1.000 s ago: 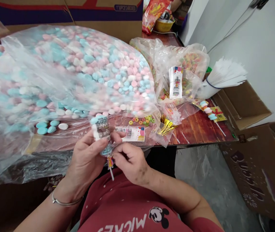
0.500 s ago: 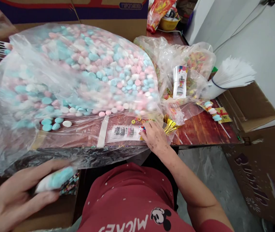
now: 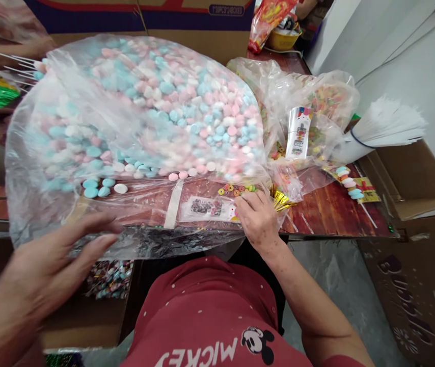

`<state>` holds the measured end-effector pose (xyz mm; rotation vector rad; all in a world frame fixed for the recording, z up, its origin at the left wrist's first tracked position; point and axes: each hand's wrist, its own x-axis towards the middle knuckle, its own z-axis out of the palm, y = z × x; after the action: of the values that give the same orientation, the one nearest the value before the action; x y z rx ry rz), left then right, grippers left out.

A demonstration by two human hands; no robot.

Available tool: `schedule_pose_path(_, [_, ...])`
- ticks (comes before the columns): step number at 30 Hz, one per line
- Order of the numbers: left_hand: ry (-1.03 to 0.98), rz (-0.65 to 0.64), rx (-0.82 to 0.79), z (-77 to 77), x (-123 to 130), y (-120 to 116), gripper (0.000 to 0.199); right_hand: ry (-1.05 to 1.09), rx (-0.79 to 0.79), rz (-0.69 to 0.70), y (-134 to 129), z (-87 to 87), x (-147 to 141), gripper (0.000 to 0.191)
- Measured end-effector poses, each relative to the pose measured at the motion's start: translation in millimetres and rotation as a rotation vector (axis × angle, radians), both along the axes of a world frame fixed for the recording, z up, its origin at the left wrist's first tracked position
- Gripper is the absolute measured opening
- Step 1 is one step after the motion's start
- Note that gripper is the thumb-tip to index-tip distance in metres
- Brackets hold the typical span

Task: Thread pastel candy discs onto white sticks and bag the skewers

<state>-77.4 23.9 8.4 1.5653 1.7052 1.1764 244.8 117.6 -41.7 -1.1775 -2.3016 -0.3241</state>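
Note:
My left hand point(image 3: 49, 270), a little blurred, is raised above an open box at the lower left, its fingers apart and holding nothing. My right hand point(image 3: 254, 216) rests at the table's front edge, fingertips on the right end of a stack of printed clear sachets point(image 3: 206, 208). Small ring candies point(image 3: 236, 190) lie just behind those fingers, and gold tinsel ties point(image 3: 281, 200) beside them. A large clear bag point(image 3: 164, 102) of pink, blue and white candies spreads over the table, with several loose blue ones point(image 3: 91, 191) and a white one near its front.
Wrapped pieces point(image 3: 110, 278) fill part of the box below the table. At the right are a candy stick point(image 3: 349, 183), white sticks in a cup point(image 3: 389, 125), a second sachet stack point(image 3: 299, 132) and cardboard boxes point(image 3: 408, 285). A person's arm point(image 3: 11, 51) shows at the upper left.
The blue and white candy piece has left my left hand, whose fingers have opened. My right hand's fingers have shifted slightly on the sachets. The view has turned a little to the left.

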Motion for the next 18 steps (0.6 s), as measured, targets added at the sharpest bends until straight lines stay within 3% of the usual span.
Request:
schedule_pose_path(4, [0.343,-0.266,0.226,-7.0,74,44,0.062,0.130,0.101,0.169,-19,6.0,2,0.017])
schedule_pose_path(5, [0.389,-0.349,0.225,-10.2,91,52,0.057,0.154,0.107,0.195,-23,6.1,3,0.017])
schedule_pose_path(8, [0.385,-0.556,0.216,-19.2,125,64,0.016,0.221,0.113,0.241,-31,4.3,9,0.024])
schedule_pose_path(9, [0.354,-0.602,0.183,-21.1,130,66,0.014,0.259,0.096,0.240,-32,3.6,11,0.027])
schedule_pose_path(11, [0.273,-0.660,0.078,-22.9,133,69,0.019,0.403,-0.015,0.185,-33,2.9,15,0.035])
schedule_pose_path(14, [0.162,-0.709,-0.108,-22.5,132,71,0.019,0.662,-0.373,0.081,-33,4.5,19,0.056])
schedule_pose_path(16, [0.107,-0.733,-0.211,-22.4,132,71,0.018,0.702,-0.593,0.106,-33,6.5,20,0.042])
schedule_pose_path(18, [0.053,-0.724,-0.283,-23.7,133,70,0.014,0.683,-0.677,0.156,-32,7.6,20,0.017])
